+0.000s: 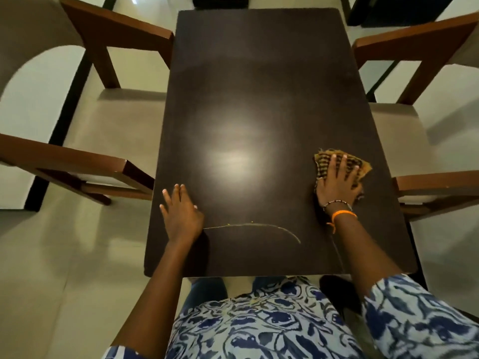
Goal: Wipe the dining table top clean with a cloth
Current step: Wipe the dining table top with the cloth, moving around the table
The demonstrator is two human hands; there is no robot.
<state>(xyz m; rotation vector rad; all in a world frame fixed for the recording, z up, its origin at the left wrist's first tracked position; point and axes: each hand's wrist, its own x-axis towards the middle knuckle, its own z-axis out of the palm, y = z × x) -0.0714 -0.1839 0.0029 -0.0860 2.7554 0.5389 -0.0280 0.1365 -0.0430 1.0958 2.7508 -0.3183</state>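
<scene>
The dark brown dining table top (259,86) fills the middle of the view. My right hand (338,182) lies flat with spread fingers on a yellow and black checked cloth (363,165), pressing it onto the table near the right edge. My left hand (180,213) rests flat on the table near the left edge, fingers apart, holding nothing. A thin pale curved line of dust and crumbs (259,225) arcs across the near part of the table between my hands.
Wooden chairs with pale seats flank the table: two on the left (85,167) (116,29) and two on the right (435,187) (414,42). Light floor tiles surround it. My patterned blue shirt (259,320) is at the table's near edge.
</scene>
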